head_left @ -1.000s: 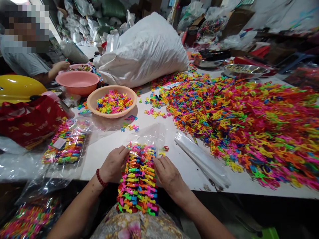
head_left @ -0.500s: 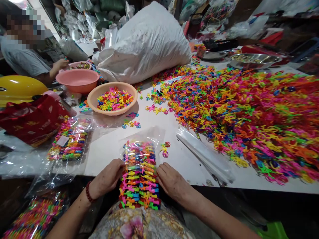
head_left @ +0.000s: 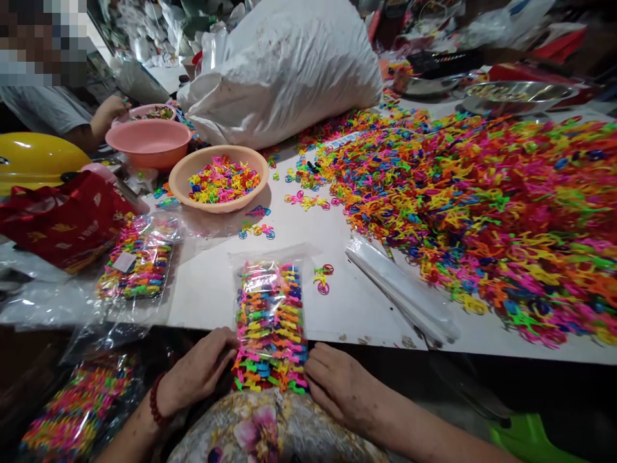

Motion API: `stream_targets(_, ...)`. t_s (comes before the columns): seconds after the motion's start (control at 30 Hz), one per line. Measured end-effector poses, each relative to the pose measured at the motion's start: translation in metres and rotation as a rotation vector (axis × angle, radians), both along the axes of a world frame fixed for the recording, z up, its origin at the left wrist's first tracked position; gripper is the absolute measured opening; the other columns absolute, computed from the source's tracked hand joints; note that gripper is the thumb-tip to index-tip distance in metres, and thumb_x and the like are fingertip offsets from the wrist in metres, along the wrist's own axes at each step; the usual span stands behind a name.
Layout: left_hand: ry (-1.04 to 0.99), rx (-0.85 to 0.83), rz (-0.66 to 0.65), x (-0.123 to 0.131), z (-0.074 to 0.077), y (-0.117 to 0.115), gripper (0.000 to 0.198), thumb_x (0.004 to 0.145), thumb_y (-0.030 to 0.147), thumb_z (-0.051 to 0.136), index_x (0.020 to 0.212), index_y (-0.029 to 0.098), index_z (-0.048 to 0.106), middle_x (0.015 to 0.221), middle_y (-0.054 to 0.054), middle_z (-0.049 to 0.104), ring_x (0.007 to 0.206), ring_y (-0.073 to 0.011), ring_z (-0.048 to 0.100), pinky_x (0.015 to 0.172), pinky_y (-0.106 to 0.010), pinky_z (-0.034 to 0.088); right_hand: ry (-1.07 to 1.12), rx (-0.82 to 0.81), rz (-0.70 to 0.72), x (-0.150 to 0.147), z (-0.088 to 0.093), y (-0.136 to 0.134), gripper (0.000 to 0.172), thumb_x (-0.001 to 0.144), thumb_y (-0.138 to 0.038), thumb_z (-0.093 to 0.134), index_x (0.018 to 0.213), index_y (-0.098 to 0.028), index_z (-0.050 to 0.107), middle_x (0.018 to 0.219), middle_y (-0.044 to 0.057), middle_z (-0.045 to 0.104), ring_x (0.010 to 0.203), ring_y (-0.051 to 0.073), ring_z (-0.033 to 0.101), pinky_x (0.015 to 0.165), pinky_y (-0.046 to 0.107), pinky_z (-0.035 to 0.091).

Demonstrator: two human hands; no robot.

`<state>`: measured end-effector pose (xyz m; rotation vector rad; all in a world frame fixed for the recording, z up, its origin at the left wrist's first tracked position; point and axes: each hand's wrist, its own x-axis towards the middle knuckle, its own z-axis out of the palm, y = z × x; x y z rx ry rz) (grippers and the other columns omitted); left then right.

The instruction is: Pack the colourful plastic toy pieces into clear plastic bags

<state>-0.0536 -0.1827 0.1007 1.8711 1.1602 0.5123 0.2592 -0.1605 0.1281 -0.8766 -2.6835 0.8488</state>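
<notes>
- The left hand [head_left: 205, 361] sits at the left edge of the packed bag, back of the hand upward, fingers curled in and appearing to pinch the clear film; the exact grip of the thumb is hard to see.
- The left forearm slants up from the lower left, a dark red bead bracelet [head_left: 155, 399] at the wrist.
- The right hand [head_left: 340, 388] mirrors it at the right edge, knuckles up, bent fingers pinching the side of the bag near its lower end; its forearm reaches in from the lower right.
- Between the hands, the clear plastic bag [head_left: 271, 315] holds two side-by-side columns of colourful plastic pieces, its upper part over the table edge and its lower end against the flowered garment [head_left: 284, 424].
- Just beyond, a loose bicycle-shaped piece [head_left: 323, 280] lies on the white table [head_left: 202, 292].
- To the right rests a sheaf of flat clear bags [head_left: 400, 292], beside a broad heap of loose plastic pieces [head_left: 472, 225].
- To the left lies another filled bag [head_left: 147, 270], near a red carrier bag [head_left: 62, 222].
- Farther off stand a peach basin [head_left: 177, 191] of pieces, a pink basin [head_left: 148, 145] and a large white sack [head_left: 289, 77].
</notes>
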Motion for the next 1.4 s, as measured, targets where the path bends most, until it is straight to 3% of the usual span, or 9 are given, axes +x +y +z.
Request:
stream_targets(0.13,0.035,-0.040,-0.049,-0.001,0.008,-0.015,0.018,0.099,0.022,0.036,0.107,0.024,0.052,0.102,-0.006,0.060,0.090,-0.0159,0.057,0.083,-0.029,0.050,-0.017,-0.073,0.047,0.001,0.007,-0.003,0.012,0.094,-0.011,0.048,0.086,-0.018,0.055,0.084,0.005,0.059,0.077,0.017,0.052,0.066,0.029,0.040)
stream_targets(0.27,0.017,0.024,0.033,-0.004,0.002,-0.025,0.019,0.098,0.024,0.041,0.116,0.025,0.049,0.111,-0.008,0.058,0.101,-0.0180,0.057,0.090,-0.033,0.050,0.018,-0.097,0.050,0.000,0.007,-0.001,0.014,0.095,-0.014,0.046,0.085,-0.019,0.054,0.082,0.004,0.059,0.076,0.017,0.053,0.065,0.028,0.041)
stream_targets(0.43,-0.070,0.165,0.165,0.008,-0.022,-0.028,0.095,0.078,0.044,0.074,0.151,0.028,0.016,0.157,-0.017,0.016,0.145,-0.0362,0.018,0.115,-0.058,0.027,0.232,-0.111,-0.177,-0.010,-0.002,0.001,0.016,0.098,-0.016,0.038,0.088,-0.020,0.050,0.085,0.005,0.057,0.075,0.016,0.053,0.066,0.027,0.045)
stream_targets(0.53,-0.234,0.072,0.194,0.022,-0.038,-0.025,0.112,0.074,0.048,0.076,0.155,0.027,0.001,0.160,-0.018,0.009,0.145,-0.0376,0.020,0.115,-0.058,0.028,0.311,-0.138,-0.344,-0.020,-0.011,0.000,0.012,0.097,-0.015,0.038,0.095,-0.021,0.049,0.084,0.003,0.058,0.071,0.015,0.055,0.066,0.028,0.047)
stream_targets(0.6,-0.328,0.027,0.227,0.032,-0.046,-0.022,0.111,0.076,0.049,0.075,0.155,0.025,0.000,0.159,-0.019,0.014,0.143,-0.0369,0.026,0.115,-0.056,0.030,0.300,-0.096,-0.393,-0.026,-0.014,0.001,0.013,0.097,-0.016,0.042,0.107,-0.020,0.049,0.087,0.004,0.062,0.071,0.016,0.058,0.066,0.029,0.049)
stream_targets(0.73,-0.484,0.003,0.285,0.047,-0.054,-0.012,0.104,0.079,0.048,0.072,0.155,0.026,0.004,0.159,-0.017,0.017,0.142,-0.0346,0.030,0.115,-0.053,0.033,0.230,0.256,-0.317,-0.039,-0.014,0.008,0.035,0.091,-0.013,0.050,0.127,-0.017,0.047,0.104,0.012,0.064,0.092,0.025,0.058,0.079,0.041,0.050)
stream_targets(0.9,-0.602,0.060,0.134,0.060,-0.057,0.004,0.100,0.082,0.052,0.067,0.155,0.026,0.003,0.162,-0.014,0.005,0.148,-0.0330,0.013,0.120,-0.052,0.019,0.137,0.335,-0.274,-0.055,-0.010,0.027,0.047,0.084,-0.008,0.051,0.131,-0.014,0.047,0.116,0.016,0.055,0.105,0.027,0.053,0.088,0.042,0.049)
stream_targets(1.17,-0.561,0.097,0.112,0.067,-0.079,0.008,0.105,0.086,0.046,0.064,0.153,0.029,-0.014,0.162,-0.013,-0.006,0.149,-0.0283,0.002,0.121,-0.052,0.008,-0.013,0.592,-0.237,-0.065,-0.025,0.050,0.012,0.088,-0.007,0.052,0.085,-0.016,0.059,0.078,0.006,0.056,0.071,0.021,0.048,0.064,0.032,0.039)
stream_targets(1.4,-0.481,0.097,0.210,0.068,-0.083,0.026,0.103,0.087,0.048,0.061,0.154,0.024,-0.014,0.162,-0.015,-0.001,0.149,-0.0266,0.005,0.122,-0.049,0.011,0.122,0.577,-0.104,-0.091,-0.024,0.054,0.012,0.092,-0.010,0.049,0.088,-0.015,0.059,0.079,0.005,0.057,0.072,0.019,0.048,0.065,0.032,0.036)
